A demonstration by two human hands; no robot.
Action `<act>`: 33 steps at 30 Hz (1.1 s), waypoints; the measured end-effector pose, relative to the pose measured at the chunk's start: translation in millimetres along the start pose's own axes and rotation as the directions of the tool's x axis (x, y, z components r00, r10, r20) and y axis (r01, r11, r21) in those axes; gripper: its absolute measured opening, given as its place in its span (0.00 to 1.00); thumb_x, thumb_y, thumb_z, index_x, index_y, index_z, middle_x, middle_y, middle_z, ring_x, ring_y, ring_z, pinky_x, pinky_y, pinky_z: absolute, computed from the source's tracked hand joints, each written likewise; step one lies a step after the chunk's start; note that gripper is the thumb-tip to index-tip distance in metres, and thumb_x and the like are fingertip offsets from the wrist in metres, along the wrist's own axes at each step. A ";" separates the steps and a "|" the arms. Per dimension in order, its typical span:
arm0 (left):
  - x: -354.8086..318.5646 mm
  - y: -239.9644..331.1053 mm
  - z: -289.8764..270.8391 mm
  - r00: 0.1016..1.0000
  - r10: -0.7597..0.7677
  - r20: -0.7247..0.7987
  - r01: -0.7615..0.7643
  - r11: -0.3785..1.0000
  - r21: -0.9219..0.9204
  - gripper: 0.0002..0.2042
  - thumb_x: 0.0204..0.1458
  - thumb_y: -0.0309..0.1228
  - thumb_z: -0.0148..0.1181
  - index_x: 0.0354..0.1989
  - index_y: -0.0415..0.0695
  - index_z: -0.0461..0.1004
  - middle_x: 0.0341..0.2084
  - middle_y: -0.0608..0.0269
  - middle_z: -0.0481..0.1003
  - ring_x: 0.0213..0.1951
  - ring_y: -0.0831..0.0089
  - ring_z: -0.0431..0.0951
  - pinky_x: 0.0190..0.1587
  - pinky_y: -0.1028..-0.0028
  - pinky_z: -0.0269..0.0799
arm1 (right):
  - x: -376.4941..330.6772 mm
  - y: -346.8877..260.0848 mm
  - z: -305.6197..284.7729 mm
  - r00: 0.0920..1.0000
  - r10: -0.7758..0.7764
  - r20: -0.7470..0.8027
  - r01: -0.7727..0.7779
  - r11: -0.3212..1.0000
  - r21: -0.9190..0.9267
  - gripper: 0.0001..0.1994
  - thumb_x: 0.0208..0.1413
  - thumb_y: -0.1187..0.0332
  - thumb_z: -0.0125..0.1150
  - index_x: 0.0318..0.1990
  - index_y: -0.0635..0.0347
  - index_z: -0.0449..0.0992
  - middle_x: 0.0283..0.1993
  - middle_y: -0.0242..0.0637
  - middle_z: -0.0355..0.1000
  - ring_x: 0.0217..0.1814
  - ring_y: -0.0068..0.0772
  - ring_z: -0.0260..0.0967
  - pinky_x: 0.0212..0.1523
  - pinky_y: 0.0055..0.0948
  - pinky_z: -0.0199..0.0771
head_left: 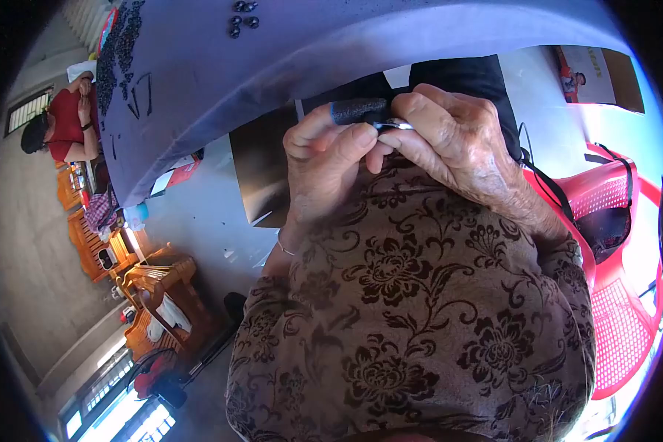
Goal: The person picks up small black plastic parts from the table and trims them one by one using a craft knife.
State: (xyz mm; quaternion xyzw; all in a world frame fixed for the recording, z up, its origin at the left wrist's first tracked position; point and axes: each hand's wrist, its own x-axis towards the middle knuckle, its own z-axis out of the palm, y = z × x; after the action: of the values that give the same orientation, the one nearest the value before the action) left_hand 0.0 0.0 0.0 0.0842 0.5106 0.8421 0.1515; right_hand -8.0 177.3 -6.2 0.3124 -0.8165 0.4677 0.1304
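Observation:
My left hand (pixel 324 147) and my right hand (pixel 460 144) meet in front of my chest, below the table's near edge. Between their fingertips is a small shiny piece (pixel 395 125), dark with a bright silvery part; its kind is too small to make out. Both hands pinch it, the right with thumb and curled index finger. A dark finger cover with a blue edge (pixel 357 110) sleeves my left index finger.
A purple-blue cloth (pixel 331 37) covers the table ahead. On it lie a heap of small black pieces (pixel 118 55) and several round black ones (pixel 236 31). A person in red (pixel 70 121) sits at the far left. A pink plastic chair (pixel 619 317) stands at right.

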 end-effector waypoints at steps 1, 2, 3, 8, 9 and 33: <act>-0.2 1.1 1.8 0.999 -0.007 -0.039 0.007 1.000 0.006 0.09 0.50 0.24 0.53 0.40 0.41 0.73 0.32 0.59 0.75 0.26 0.77 0.72 0.26 0.80 0.68 | 0.0 0.4 0.6 1.000 0.013 -0.003 -0.013 1.000 0.001 0.09 0.50 0.70 0.58 0.33 0.67 0.68 0.27 0.41 0.67 0.26 0.39 0.70 0.23 0.29 0.68; -0.5 2.0 3.5 0.997 -0.013 -0.078 0.014 1.000 0.011 0.09 0.50 0.23 0.53 0.39 0.39 0.73 0.31 0.59 0.75 0.25 0.78 0.70 0.25 0.81 0.67 | -0.1 1.0 1.3 1.000 0.027 -0.007 -0.027 1.000 0.001 0.09 0.49 0.70 0.58 0.33 0.67 0.68 0.27 0.41 0.67 0.26 0.39 0.70 0.22 0.30 0.68; -1.4 3.3 4.1 0.997 -0.015 -0.077 0.016 1.000 0.014 0.09 0.50 0.23 0.53 0.39 0.39 0.73 0.31 0.59 0.75 0.25 0.78 0.70 0.25 0.81 0.67 | -0.6 1.4 3.3 1.000 0.027 -0.010 -0.027 1.000 0.003 0.09 0.49 0.70 0.58 0.33 0.67 0.68 0.27 0.41 0.67 0.26 0.39 0.70 0.22 0.30 0.68; -2.9 2.1 4.6 0.986 -0.017 -0.163 0.030 0.997 0.074 0.08 0.49 0.22 0.54 0.38 0.38 0.73 0.30 0.60 0.75 0.25 0.79 0.70 0.25 0.81 0.67 | -0.6 3.4 5.6 0.998 0.060 -0.012 -0.059 0.996 0.061 0.11 0.48 0.68 0.60 0.33 0.67 0.68 0.27 0.41 0.68 0.25 0.39 0.70 0.22 0.30 0.68; -2.7 2.2 5.3 0.987 -0.018 -0.162 0.031 0.997 0.073 0.08 0.49 0.22 0.54 0.38 0.38 0.73 0.30 0.60 0.75 0.25 0.79 0.70 0.25 0.81 0.67 | 0.0 4.5 7.5 0.998 0.062 -0.012 -0.061 0.996 0.060 0.11 0.48 0.68 0.60 0.33 0.67 0.68 0.27 0.41 0.68 0.25 0.39 0.70 0.22 0.30 0.68; -2.6 4.4 8.4 0.950 -0.260 -0.171 0.219 0.949 -0.229 0.05 0.46 0.22 0.56 0.32 0.41 0.75 0.30 0.62 0.75 0.29 0.77 0.72 0.29 0.79 0.68 | -3.1 12.4 14.0 0.986 -0.070 -0.149 0.068 0.998 -0.017 0.14 0.43 0.65 0.63 0.33 0.65 0.69 0.24 0.37 0.64 0.23 0.35 0.65 0.22 0.28 0.66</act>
State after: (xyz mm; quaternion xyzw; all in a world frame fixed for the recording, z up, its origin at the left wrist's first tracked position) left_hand 4.2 4.3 7.8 -0.0795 0.4391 0.8701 0.2092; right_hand -12.4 171.2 -23.6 0.3038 -0.7957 0.4803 0.2093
